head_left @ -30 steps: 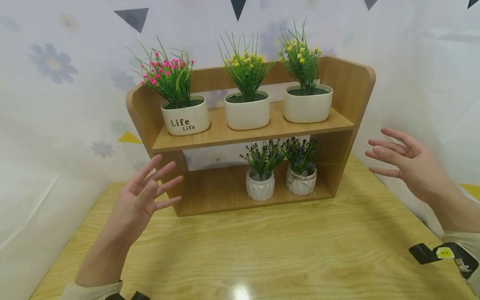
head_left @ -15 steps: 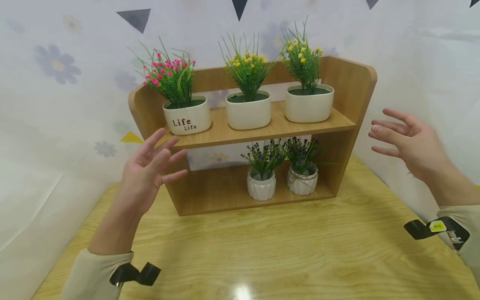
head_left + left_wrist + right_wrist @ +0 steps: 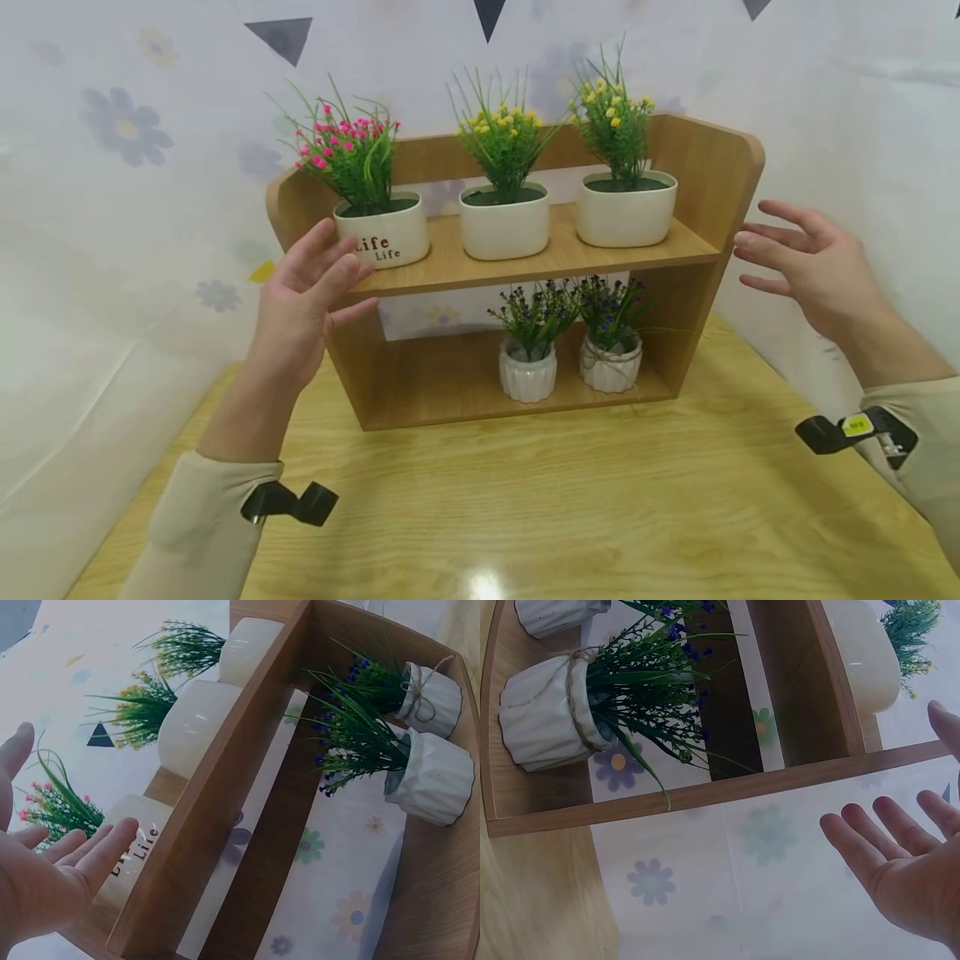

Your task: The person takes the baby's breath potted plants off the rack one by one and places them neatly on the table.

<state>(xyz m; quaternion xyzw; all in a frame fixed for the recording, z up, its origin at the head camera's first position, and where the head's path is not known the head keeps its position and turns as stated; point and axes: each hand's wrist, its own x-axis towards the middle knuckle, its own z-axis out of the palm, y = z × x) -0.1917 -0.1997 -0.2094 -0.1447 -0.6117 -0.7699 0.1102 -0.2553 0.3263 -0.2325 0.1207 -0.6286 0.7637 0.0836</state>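
Note:
A two-tier wooden shelf (image 3: 427,408) stands on the table. My left hand (image 3: 300,300), fingers spread and holding nothing, is in front of its left side and overlaps the white pot lettered "Life" (image 3: 401,229) with pink flowers (image 3: 345,137). My right hand (image 3: 821,267) is beside the shelf's right side panel (image 3: 720,175), fingers apart, also holding nothing. In the right wrist view, that hand's fingers (image 3: 855,829) show below the panel's edge. Two more white oval pots, a middle one (image 3: 504,229) and a right one (image 3: 626,212), carry yellow flowers on the upper tier.
On the lower tier are two small ribbed white pots with dark blue flowers, one plain (image 3: 528,379) and one tied with twine (image 3: 611,371). The wood-grain table (image 3: 525,500) extends in front. Behind hangs a white flower-patterned cloth (image 3: 202,208) with dark pennants.
Both hands have risen; the left has also come toward the shelf and now overlaps the lettered pot. The right has moved slightly left toward the side panel. The shelf and pots stay put.

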